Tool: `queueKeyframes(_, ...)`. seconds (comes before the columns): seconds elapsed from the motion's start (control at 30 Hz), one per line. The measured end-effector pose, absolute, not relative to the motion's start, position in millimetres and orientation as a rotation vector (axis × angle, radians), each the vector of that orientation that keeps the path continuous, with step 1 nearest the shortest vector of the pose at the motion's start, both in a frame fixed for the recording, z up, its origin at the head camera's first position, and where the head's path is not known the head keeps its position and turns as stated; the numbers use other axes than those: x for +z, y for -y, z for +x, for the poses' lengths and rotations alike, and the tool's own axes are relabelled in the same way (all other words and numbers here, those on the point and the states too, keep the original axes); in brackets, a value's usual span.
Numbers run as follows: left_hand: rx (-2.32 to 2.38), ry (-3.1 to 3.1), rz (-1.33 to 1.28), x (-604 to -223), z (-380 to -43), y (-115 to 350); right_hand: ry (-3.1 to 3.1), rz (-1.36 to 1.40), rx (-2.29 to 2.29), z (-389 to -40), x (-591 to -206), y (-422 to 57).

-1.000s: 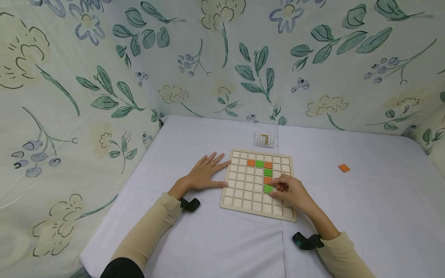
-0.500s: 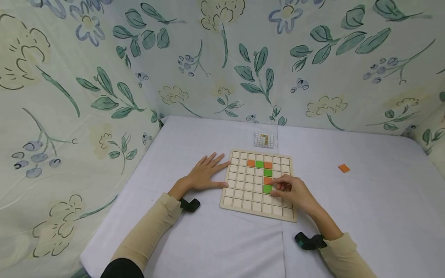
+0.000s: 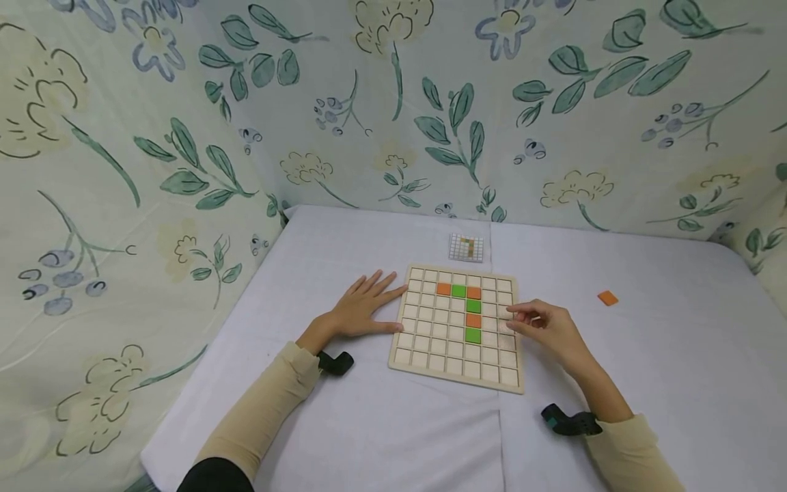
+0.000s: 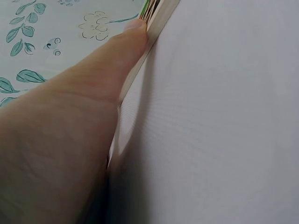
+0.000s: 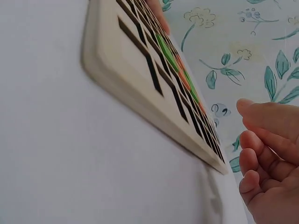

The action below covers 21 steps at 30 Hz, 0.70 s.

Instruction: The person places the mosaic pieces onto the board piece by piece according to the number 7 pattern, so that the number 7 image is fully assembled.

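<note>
A square wooden grid board [image 3: 421,344] lies on the white cloth. Orange and green tiles fill several of its cells in an angled line, from an orange tile [image 3: 444,289] at the upper left down to a green tile [image 3: 473,335]. Fingers spread, my left hand [image 3: 359,307] rests beside the board; its thumb [image 4: 133,42] touches the side edge in the left wrist view. My right hand [image 3: 547,328] hovers at the board's right edge, fingers loosely bent and nothing between them. The right wrist view shows that hand [image 5: 271,158] apart from the board.
One loose orange tile [image 3: 608,298] lies on the cloth to the right of the board. Behind the board sits a small card [image 3: 466,247] printed with a grid and coloured squares. A flower-patterned curtain [image 3: 393,102] hangs behind the table.
My right hand has left the lower green tile and moved right, to the board's right edge. The tiles and my left hand stay where they were.
</note>
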<state>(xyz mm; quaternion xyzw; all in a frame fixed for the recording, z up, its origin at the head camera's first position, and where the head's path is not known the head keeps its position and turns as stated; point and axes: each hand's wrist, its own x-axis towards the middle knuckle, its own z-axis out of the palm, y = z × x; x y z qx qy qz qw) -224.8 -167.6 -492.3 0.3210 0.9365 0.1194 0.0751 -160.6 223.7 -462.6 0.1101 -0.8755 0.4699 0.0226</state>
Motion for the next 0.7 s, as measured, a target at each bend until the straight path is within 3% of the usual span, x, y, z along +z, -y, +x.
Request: queueKeyframes(0.7,0.360,-2.803,0.950,-491,-224,167,2.558,-0.016,1.427,-174,-469,-313)
